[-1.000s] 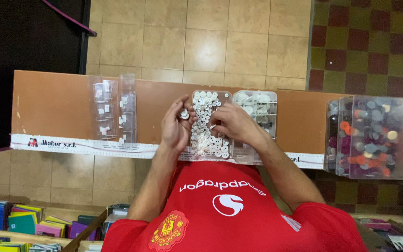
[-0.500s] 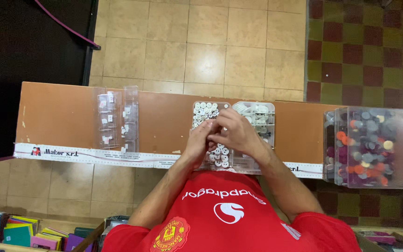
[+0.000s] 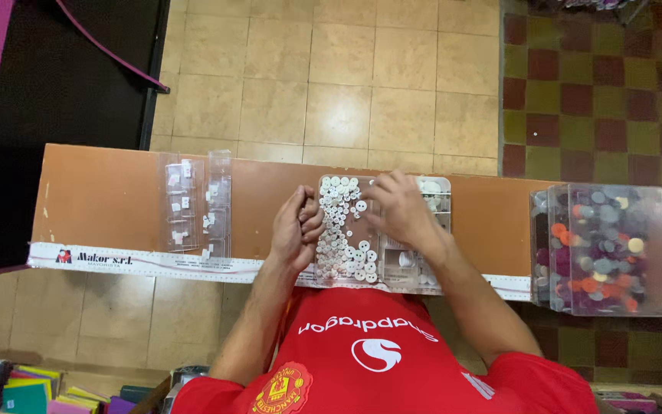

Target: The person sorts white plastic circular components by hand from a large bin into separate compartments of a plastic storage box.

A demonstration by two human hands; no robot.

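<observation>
Head view, the only one. Left hand (image 3: 294, 230) sits at the left edge of the tray of white buttons (image 3: 344, 230), fingers curled together toward the palm; I cannot tell whether a button lies inside. Right hand (image 3: 398, 205) rests over the tray's upper right corner and the adjoining divided box (image 3: 423, 230), fingers bent down into the buttons as if picking; what they pinch, if anything, is hidden.

Both trays stand on the narrow brown counter (image 3: 109, 192), just in front of the person, probably for easy reach with either hand.

Count: two hands; one tray of white buttons, too many to count; one divided box; two clear empty-looking organisers (image 3: 197, 203) to the left; clear boxes of coloured buttons (image 3: 603, 249) well to the right, number unclear.
</observation>
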